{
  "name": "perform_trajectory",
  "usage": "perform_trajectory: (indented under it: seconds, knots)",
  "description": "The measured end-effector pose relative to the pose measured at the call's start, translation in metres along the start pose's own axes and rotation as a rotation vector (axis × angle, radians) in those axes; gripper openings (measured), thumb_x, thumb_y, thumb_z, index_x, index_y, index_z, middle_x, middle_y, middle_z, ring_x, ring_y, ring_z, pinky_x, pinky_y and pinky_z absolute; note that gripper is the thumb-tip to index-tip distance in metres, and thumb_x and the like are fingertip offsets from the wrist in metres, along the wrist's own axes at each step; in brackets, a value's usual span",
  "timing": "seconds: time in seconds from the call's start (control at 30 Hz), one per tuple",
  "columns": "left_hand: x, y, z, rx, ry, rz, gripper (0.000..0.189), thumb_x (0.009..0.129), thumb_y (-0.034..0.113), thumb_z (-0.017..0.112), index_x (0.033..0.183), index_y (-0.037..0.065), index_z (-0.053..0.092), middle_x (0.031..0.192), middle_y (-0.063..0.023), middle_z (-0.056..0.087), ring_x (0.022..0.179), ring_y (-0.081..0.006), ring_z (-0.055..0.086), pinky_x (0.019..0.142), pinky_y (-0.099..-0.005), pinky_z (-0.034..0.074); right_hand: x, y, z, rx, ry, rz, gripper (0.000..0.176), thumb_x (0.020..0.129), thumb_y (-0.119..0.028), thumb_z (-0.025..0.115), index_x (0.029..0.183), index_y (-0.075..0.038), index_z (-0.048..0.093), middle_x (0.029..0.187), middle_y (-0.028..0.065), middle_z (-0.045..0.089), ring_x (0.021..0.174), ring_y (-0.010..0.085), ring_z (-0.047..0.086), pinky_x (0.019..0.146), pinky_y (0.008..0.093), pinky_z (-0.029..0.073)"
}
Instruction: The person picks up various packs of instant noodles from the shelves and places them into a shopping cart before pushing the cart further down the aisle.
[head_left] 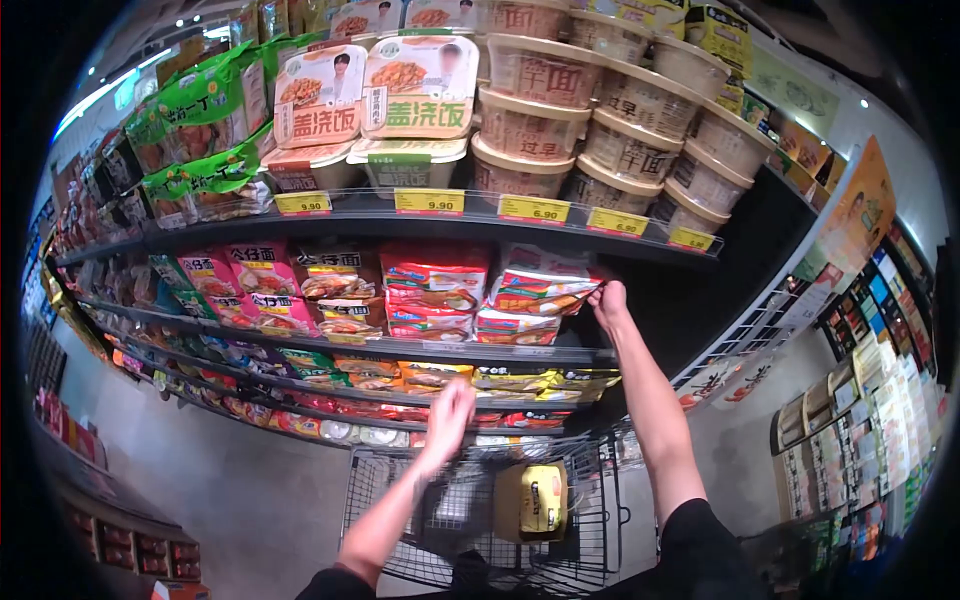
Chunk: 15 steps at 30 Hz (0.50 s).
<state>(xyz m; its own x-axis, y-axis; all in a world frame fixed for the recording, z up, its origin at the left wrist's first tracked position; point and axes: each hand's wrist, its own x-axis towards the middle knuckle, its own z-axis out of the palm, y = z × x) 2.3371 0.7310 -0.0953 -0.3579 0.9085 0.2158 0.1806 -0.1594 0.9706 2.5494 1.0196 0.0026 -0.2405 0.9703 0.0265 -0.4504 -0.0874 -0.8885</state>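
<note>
My right hand is at the right end of a middle shelf, its fingers closed on the edge of a red, white and blue instant noodle packet. That packet lies on top of a stack of similar ones. My left hand is raised in front of the lower shelves, above the shopping cart; motion smears its fingers, and nothing shows clearly in it. Left of the gripped packet sits a stack of red noodle packets. Inside the cart is a brown box with a yellow packet.
Bowl-shaped noodle tubs and boxed rice meals stand stacked on the shelf above, behind yellow price tags. Green noodle bags are further left. A wire rack stands right of the shelves, with stacked goods beyond.
</note>
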Motion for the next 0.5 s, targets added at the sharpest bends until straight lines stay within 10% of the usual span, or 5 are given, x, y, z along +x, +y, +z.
perform_trajectory:
  seconds: [0.13,0.2,0.5]
  knots:
    - [-0.166,-0.149,-0.003,-0.019,0.046,-0.291,0.030,0.094,0.027,0.054,0.075,0.004,0.053,0.061,-0.0036,0.054,0.058,-0.0134,0.053,0.055,-0.0321,0.041,0.020,0.014,-0.002,-0.045,-0.076,-0.021,0.023,0.091,-0.027,0.049,0.080,-0.010,0.061,0.062,-0.0029,0.048,0.046,0.0057,0.033,0.041,0.0225,0.024]
    - [-0.221,-0.121,-0.012,0.264,-0.130,-0.643,0.029,0.091,0.030,0.059,0.082,0.002,0.059,0.073,-0.0100,0.064,0.068,-0.0198,0.062,0.061,-0.0352,0.046,0.026,0.017,0.001,-0.119,-0.128,-0.079,0.023,0.090,-0.029,0.052,0.081,-0.010,0.061,0.068,-0.0015,0.052,0.046,0.0064,0.035,0.041,0.0224,0.023]
    - [-0.320,-0.159,-0.059,0.152,-0.130,-0.622,0.028,0.090,0.031,0.062,0.089,0.003,0.062,0.070,-0.0117,0.063,0.064,-0.0205,0.061,0.059,-0.0338,0.048,0.012,0.001,0.009,-0.132,-0.138,0.064,0.022,0.093,-0.024,0.046,0.082,-0.008,0.057,0.062,-0.0020,0.043,0.047,0.0074,0.033,0.043,0.0223,0.025]
